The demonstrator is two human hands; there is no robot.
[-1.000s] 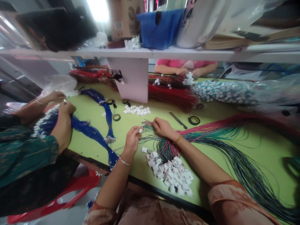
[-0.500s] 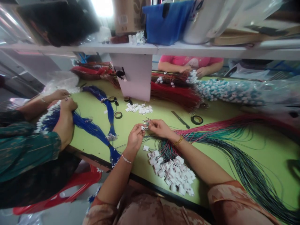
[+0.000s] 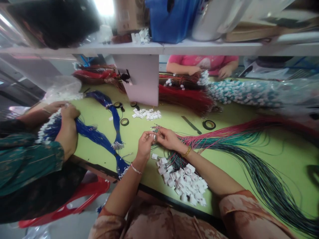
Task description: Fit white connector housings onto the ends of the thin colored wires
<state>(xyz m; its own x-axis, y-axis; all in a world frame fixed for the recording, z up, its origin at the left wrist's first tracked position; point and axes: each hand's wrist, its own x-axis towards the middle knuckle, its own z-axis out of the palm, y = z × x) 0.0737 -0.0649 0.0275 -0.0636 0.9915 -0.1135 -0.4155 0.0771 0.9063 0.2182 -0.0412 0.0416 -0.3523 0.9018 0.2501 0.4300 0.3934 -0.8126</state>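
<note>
My left hand pinches a small white connector, mostly covered by the fingertips. Right beside it, my right hand is closed on thin wires; their bare metal ends stick out past the fingers. Both hands meet just above the green table. Under my right wrist runs a long bundle of red, green and black wires, spreading to the right. Below my hands lies a heap of white connectors joined to wires. One loose white connector sits left of that heap.
Beyond my hands are loose white connectors, a ruler-like dark strip and black tape rolls. At left, a co-worker's hands hold blue wires. A person in pink works across the table. A shelf overhangs.
My fingers have drawn closer together around the connector, which is now more hidden. The right hand has turned slightly inward. Across the table, the other person's hands have moved apart.
</note>
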